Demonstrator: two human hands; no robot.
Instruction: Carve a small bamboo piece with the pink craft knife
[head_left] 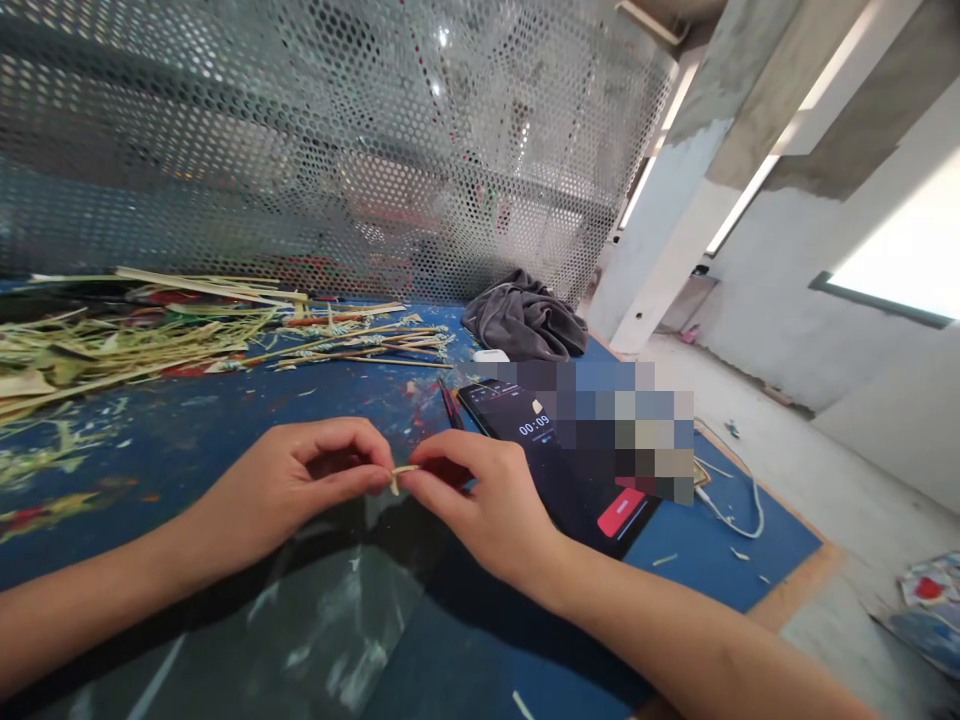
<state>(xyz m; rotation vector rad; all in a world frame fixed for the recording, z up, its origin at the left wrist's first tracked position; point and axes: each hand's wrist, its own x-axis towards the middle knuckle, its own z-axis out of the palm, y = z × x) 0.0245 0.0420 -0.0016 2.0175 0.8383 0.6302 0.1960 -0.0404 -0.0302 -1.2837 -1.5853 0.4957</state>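
Both hands meet in front of me, low over the table. Thumb and forefinger of my left hand (322,478) are closed in a pinch at the left end of a small pale strip of plant fibre (405,469). My right hand (484,490) pinches the same strip from the right, its fingertips almost touching the left ones. A short bit of the strip bends downward between the fingertips. The ends inside the fingers are hidden. Just beyond my right hand lies a tablet-like black device (517,405) with a timer on its screen, partly covered by the wrist.
Dry straw-like strips (172,340) lie heaped at the back left, beside thin sticks wrapped with fibre (367,345). A crumpled grey cloth (525,315) and a white case (491,356) are at the back. A perforated metal screen (337,150) stands behind. A white cable (754,510) curls at the right edge.
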